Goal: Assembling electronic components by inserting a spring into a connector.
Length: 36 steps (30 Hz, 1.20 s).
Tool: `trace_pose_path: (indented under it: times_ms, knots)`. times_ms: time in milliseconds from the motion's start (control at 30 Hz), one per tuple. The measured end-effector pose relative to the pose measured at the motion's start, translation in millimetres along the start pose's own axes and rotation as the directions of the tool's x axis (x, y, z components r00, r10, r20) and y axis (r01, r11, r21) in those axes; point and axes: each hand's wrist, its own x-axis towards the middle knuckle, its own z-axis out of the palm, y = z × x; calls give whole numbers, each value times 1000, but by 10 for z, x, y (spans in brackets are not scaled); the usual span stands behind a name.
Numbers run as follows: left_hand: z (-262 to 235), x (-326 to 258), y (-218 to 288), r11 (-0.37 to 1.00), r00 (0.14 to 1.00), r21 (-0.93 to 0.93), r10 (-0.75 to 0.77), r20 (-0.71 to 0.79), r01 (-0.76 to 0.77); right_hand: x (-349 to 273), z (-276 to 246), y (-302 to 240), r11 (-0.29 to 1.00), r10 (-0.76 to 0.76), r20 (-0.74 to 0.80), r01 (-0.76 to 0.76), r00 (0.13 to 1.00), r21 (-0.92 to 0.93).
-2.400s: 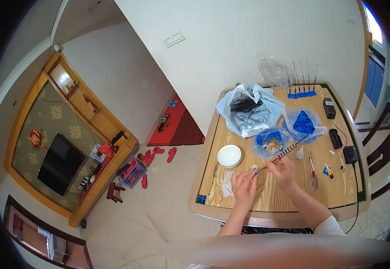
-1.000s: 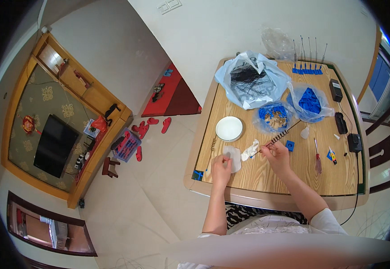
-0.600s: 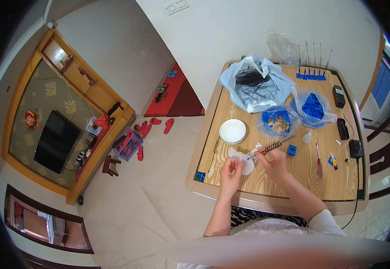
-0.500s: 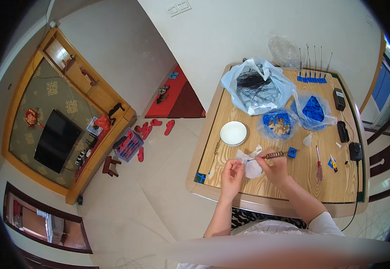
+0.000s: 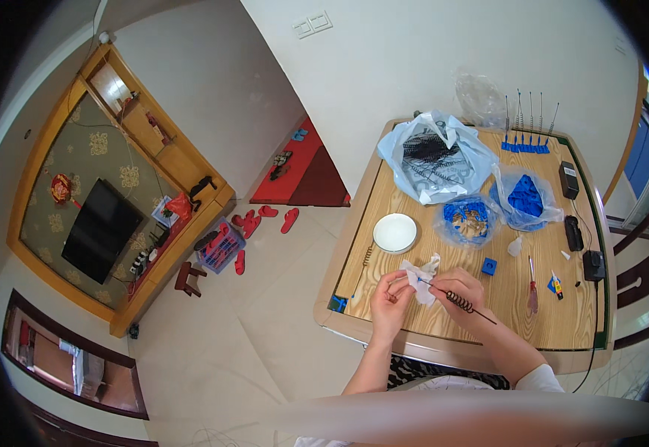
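Observation:
My left hand (image 5: 389, 302) pinches a crumpled white tissue (image 5: 423, 289) near the table's front edge. Inside the tissue's fold shows the blue tip of a dark wire with a coiled spring section (image 5: 460, 302). My right hand (image 5: 464, 287) has its fingers closed on this coil-spring wire, whose bare end slants toward the lower right across the hand. A small blue block (image 5: 489, 266) lies just beyond my right hand. Behind my left hand stands a round white dish (image 5: 394, 234), with another spring wire (image 5: 368, 257) lying to its left.
Plastic bags hold black springs (image 5: 429, 149), blue pieces (image 5: 523, 195) and tan pieces (image 5: 467, 222). At the far right, spring wires stand upright in a row of blue blocks (image 5: 526, 147). A screwdriver (image 5: 532, 290), a small tube (image 5: 557, 286) and black adapters (image 5: 593, 265) lie on the right.
The spring wire in my right hand has swung from pointing right to pointing lower right, toward me. The tissue stays in my left hand. The whole view has shifted slightly.

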Motion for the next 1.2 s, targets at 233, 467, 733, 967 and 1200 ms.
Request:
trace_pose_path:
  times_ms: [233, 467, 733, 967, 1200]
  knots:
    - [26, 0, -11, 1000, 1000, -16, -2, -30, 2, -34, -9, 32, 994, -91, 34, 93, 995, -57]
    - [4, 11, -24, 999, 999, -34, -8, -36, 7, -87, -74, 27, 991, -125, 162, 130, 979, -23]
    - [17, -8, -22, 998, 999, 59, -33, -23, 35, -58, -152, -15, 985, -161, 294, 173, 942, -16]
    - [48, -30, -98, 999, 997, 15, 53, -63, -52, -134, -81, 10, 993, -109, 181, 116, 978, -29]
    - [40, -43, -189, 998, 990, -52, 29, -138, -36, -134, -15, -44, 998, -51, 65, 53, 997, -40]
